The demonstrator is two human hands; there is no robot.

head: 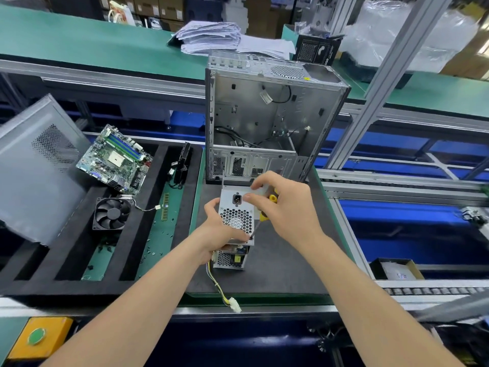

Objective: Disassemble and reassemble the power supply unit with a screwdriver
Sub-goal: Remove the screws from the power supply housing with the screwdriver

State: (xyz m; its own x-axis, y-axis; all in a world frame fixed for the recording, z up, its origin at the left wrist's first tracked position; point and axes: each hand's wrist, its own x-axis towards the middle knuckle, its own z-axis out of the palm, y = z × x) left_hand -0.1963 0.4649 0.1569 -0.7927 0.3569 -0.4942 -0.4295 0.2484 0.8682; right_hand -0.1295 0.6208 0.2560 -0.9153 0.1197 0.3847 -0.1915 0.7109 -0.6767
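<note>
At the far left of the bench, a grey metal side panel is leaning at a tilt over the black foam tray. Just to its right, a green circuit board is lying tilted on the tray, and a black fan is sitting below it. A yellow box with a green button is sitting at the near left corner. Further right, a memory stick and small loose screws are lying on a green strip, and a black card is standing on edge behind them.

Near the middle, the left hand is gripping the power supply from its left side, thumb over the upper edge and fingers curled round the lower edge. The power supply is resting on the dark mat, just in front of the open computer case, its round-holed grille facing up. Its coloured wires are trailing toward the near edge and ending in a white plug.

Beside it, the right hand is curling round the yellow and black handle of the screwdriver, with the fingertips touching the top of the power supply. The shaft is slanting down to the left, its tip meeting the lower right corner of the grille face.

Behind the case, a stack of papers is lying on the green belt, and a clear plastic bag is sitting at the far right.
</note>
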